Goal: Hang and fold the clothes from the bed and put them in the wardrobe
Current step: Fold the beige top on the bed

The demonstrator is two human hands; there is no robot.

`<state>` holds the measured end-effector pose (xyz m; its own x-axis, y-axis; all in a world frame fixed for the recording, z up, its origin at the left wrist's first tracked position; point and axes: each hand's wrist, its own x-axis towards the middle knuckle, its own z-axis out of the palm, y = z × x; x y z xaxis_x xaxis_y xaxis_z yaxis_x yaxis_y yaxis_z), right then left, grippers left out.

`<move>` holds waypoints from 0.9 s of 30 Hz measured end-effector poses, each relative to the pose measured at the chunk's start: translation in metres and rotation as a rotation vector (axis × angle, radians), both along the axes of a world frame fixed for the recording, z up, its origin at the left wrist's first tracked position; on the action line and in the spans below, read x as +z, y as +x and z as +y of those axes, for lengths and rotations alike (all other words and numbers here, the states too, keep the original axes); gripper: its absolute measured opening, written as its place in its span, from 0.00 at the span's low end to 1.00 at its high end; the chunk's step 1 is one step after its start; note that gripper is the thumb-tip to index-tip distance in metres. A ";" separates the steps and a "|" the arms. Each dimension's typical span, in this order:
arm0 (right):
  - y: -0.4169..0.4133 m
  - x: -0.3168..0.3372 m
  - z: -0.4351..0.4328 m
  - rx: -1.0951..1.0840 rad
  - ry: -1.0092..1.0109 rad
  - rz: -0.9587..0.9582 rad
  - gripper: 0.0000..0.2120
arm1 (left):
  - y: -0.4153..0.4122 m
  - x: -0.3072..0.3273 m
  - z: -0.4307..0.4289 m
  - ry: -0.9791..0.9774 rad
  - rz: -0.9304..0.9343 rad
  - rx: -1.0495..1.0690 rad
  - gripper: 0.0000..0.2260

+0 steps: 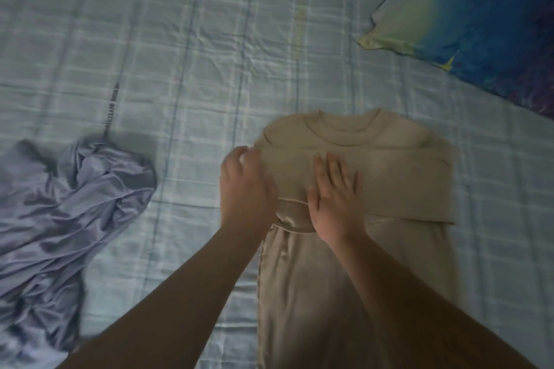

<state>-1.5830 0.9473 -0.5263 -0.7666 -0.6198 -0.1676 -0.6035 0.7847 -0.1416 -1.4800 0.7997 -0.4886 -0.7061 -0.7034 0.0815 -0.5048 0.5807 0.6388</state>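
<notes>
Beige tee (302,293) lies flat on the plaid-sheeted bed (180,39), collar away from the person, hem end toward them, w/ a sleeve folded across the chest as a band from left edge to right. Right hand (335,195) lies flat on that band, fingers straight and spread, pressing the cloth down and holding nothing. Left hand (244,186) sits at the tee's left edge where the fold turns. Its fingers bend over the edge and the tips are hidden (blur doesn't help), so can't tell if it pinches the cloth or only pushes it in.

Handling, as a judgement: light, soft knit w/ no stiffness, so it'll prob. keep a crease only while pressed and may slide a bit on the bed. Best taken at doubled edges, i.e. folded sides or shoulders, not mid-panel, where a single layer would lift and undo the fold. Likely step: narrowing the body before bringing hem up to collar. Wardrobe isn't in view.

Lavender garment (69,195) lies crumpled well to the left of the tee, apart from it, untouched. It looks thin and slippery, prob. better on a hanger, gripped at the shoulders. Blue-green pillow (479,24) sits far right, beyond the tee, not touching it.
</notes>
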 end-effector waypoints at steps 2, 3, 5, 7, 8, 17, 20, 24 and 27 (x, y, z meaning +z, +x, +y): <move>0.004 0.006 0.012 -0.040 -0.018 0.038 0.28 | -0.004 0.000 0.017 -0.166 -0.010 -0.248 0.20; 0.006 0.008 0.021 -0.058 -0.016 0.049 0.28 | -0.006 -0.003 0.028 -0.196 -0.066 -0.357 0.21; 0.007 0.009 0.037 -0.083 0.020 0.061 0.29 | -0.011 -0.015 0.045 -0.221 -0.227 -0.465 0.25; 0.003 0.005 0.055 -0.094 0.074 0.074 0.29 | -0.012 -0.032 0.051 -0.234 -0.353 -0.474 0.28; 0.000 0.003 0.061 -0.094 0.101 0.069 0.30 | -0.011 -0.042 0.049 -0.223 -0.390 -0.472 0.30; 0.007 0.003 0.108 -0.021 -0.043 0.038 0.29 | 0.020 -0.042 0.058 -0.263 -0.325 -0.447 0.26; 0.041 0.013 0.160 -0.068 -0.082 0.005 0.29 | 0.072 -0.027 0.086 -0.125 -0.311 -0.431 0.23; 0.090 0.027 0.260 -0.188 -0.036 -0.092 0.30 | 0.155 -0.013 0.142 0.105 -0.268 -0.260 0.22; 0.120 0.039 0.325 -0.391 -0.056 -0.168 0.32 | 0.206 -0.012 0.183 0.293 -0.291 -0.070 0.23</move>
